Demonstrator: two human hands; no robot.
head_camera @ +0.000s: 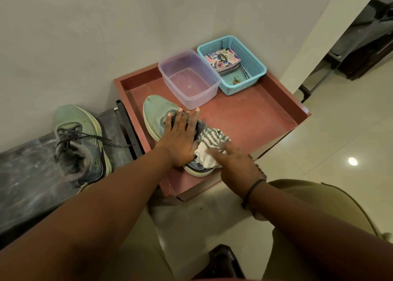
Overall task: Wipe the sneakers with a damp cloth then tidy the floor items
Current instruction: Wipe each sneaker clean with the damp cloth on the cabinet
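Crouching over the low red tray-top stand (265,119), the person has both hands on one sneaker (155,112). Nearest me, the right hand (236,163) bunches a striped cloth (209,144) against the heel end, fingers curled round the fabric, though blur there keeps me from seeing exactly how they lie. The left hand (180,138) lies flat over the laces, fingers straight and slightly spread, pressing the shoe down.

That sneaker sits close to the stand's near edge, its heel almost at the lip. A hard rub toward the body could, I'd guess, drag it off the edge, since a flat palm only pins it and grips nothing.

Off to the left, the second sneaker (78,140) waits on a dark bench (25,178), its laces trailing loose; they could snag when it is lifted.

Farther back, a clear plastic tub (189,78) stands just beside the shoe's toe. If it holds water, which I can't tell, a shove forward might knock it. Behind it, touching, is a blue mesh basket (253,68) holding a floral pouch (221,60).
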